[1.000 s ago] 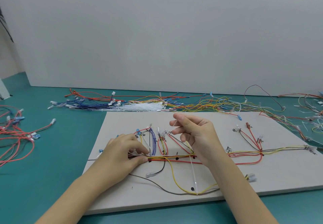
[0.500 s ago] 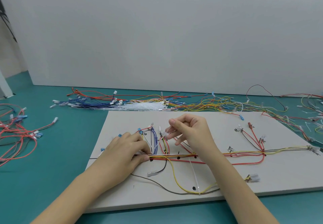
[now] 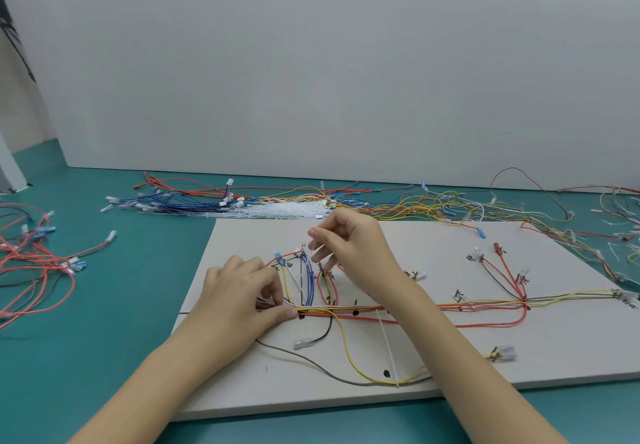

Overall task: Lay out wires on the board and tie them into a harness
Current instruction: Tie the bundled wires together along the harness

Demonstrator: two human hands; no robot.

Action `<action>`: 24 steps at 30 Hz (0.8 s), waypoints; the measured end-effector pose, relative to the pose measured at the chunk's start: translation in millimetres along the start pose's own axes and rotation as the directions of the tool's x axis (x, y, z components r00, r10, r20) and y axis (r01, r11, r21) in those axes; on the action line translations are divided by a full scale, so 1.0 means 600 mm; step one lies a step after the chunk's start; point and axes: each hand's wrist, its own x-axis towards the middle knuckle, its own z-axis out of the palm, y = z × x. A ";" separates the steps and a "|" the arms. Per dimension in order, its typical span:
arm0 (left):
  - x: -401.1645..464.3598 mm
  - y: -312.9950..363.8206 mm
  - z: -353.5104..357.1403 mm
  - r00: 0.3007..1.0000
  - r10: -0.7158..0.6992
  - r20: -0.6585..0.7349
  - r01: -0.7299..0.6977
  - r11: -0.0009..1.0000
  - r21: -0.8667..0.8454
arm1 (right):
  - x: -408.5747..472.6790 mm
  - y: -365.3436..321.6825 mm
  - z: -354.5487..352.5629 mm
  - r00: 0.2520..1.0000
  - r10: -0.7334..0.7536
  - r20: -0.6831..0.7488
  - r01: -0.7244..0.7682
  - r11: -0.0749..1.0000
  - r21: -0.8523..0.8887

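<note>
Left hand (image 3: 242, 300) pinching the wire bundle (image 3: 346, 310) flat on the board (image 3: 450, 350), grip closed at the bundle's left end. Right hand (image 3: 353, 249) raised just above and right of that grip, fingertips pinching a thin white cable tie (image 3: 313, 249).

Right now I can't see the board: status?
Left hand pinching wire bundle on board. Right hand raised, fingers pinching thin white tie. Loose cable tie across bundle.

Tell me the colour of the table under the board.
Teal green table, clearest in the head view, around the pale board.
</note>
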 end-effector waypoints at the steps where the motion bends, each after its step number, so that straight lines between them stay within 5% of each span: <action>1: 0.000 0.000 0.000 1.000 -0.006 0.000 0.006 1.000 -0.010 | 0.001 0.002 0.004 1.000 -0.011 0.005 0.011 0.999 -0.032; 24: -0.003 0.004 -0.004 1.000 0.002 0.005 -0.001 0.990 -0.139 | -0.012 0.034 0.036 0.984 0.145 0.104 -0.166 0.960 0.226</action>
